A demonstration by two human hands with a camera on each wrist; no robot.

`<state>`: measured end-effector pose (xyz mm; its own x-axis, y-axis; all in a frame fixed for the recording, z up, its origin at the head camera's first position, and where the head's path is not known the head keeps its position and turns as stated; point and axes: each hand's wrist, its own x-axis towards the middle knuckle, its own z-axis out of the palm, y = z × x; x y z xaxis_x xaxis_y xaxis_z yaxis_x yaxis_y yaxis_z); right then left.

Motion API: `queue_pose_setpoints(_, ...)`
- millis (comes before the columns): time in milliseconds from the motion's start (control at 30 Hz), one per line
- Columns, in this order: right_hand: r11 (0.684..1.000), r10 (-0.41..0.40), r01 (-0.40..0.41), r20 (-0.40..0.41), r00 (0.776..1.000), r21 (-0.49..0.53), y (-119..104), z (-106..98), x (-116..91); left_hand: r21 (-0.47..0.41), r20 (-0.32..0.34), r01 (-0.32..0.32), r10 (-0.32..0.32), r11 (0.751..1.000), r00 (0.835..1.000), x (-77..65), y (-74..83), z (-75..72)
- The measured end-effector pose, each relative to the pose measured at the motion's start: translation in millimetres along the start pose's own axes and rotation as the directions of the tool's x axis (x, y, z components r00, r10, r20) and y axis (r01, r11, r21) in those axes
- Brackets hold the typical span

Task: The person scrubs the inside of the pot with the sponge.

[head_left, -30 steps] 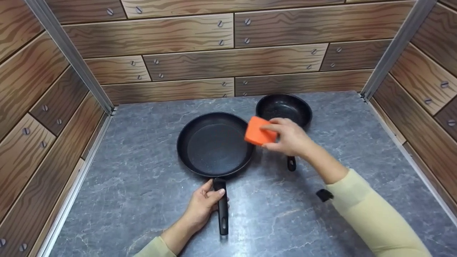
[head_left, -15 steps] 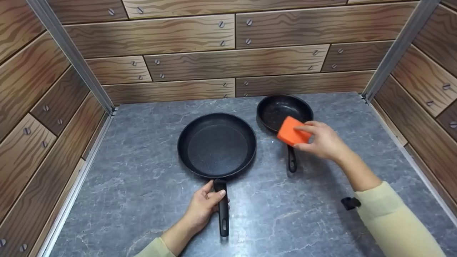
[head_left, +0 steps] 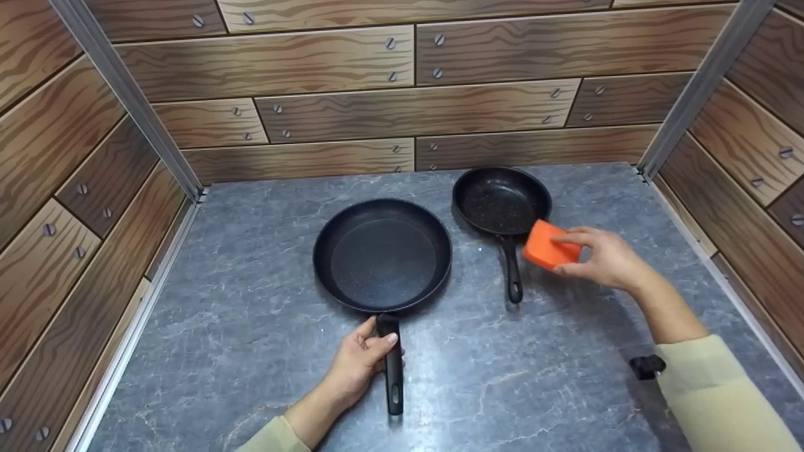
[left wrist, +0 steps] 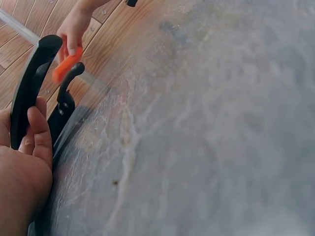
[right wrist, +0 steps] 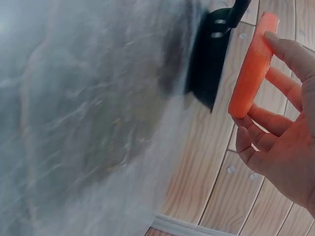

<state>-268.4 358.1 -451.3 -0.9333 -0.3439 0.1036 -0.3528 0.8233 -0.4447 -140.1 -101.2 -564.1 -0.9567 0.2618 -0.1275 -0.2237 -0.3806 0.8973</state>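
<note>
A large black frying pan (head_left: 383, 263) lies on the grey marbled tabletop. My left hand (head_left: 358, 361) grips its handle (head_left: 393, 376) close to the pan body, thumb on top; the left wrist view shows the fingers (left wrist: 41, 132) curled beneath it. To the right and farther back lies a smaller black frying pan (head_left: 501, 199), with small specks on its inner surface. Between thumb and fingers my right hand (head_left: 606, 258) pinches an orange sponge (head_left: 551, 246), just right of the small pan's handle (head_left: 513, 270). In the right wrist view the sponge (right wrist: 253, 66) appears raised off the table.
Wood-patterned panels (head_left: 333, 116) wall the back and both sides, with metal corner posts (head_left: 703, 88) between them. The grey tabletop (head_left: 245, 263) extends around both pans. A small black device (head_left: 647, 367) sits at my right sleeve.
My right hand has carried the orange sponge rightward, from the large pan's right rim past the small pan to the right of its handle. The left hand and both pans stay put.
</note>
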Motion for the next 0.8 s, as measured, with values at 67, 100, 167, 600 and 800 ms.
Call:
queue_pose_setpoints(67,1.000,0.005,-0.005,0.015,1.000,-0.003,6,0,-1,-0.002,0.001,-0.002,0.002,1.000,1.000,2.0,0.1,0.6)
queue_pose_setpoints(100,1.000,0.011,-0.010,0.023,1.000,-0.006,9,0,-2,-0.002,0.000,-0.001,0.001,1.000,1.000,3.0,0.0,0.9)
queue_pose_setpoints(167,1.000,0.024,-0.024,0.044,0.999,-0.013,14,2,-3,-0.001,-0.003,-0.001,0.001,1.000,1.000,4.4,-0.3,1.7)
queue_pose_setpoints(600,0.999,0.033,-0.031,0.098,0.995,-0.023,18,20,-7,0.009,-0.012,0.008,-0.008,1.000,1.000,-0.3,0.8,0.6)
queue_pose_setpoints(800,1.000,0.015,-0.012,0.134,0.991,-0.023,16,29,-6,0.013,-0.019,0.005,-0.005,1.000,1.000,-1.0,1.3,-2.1)
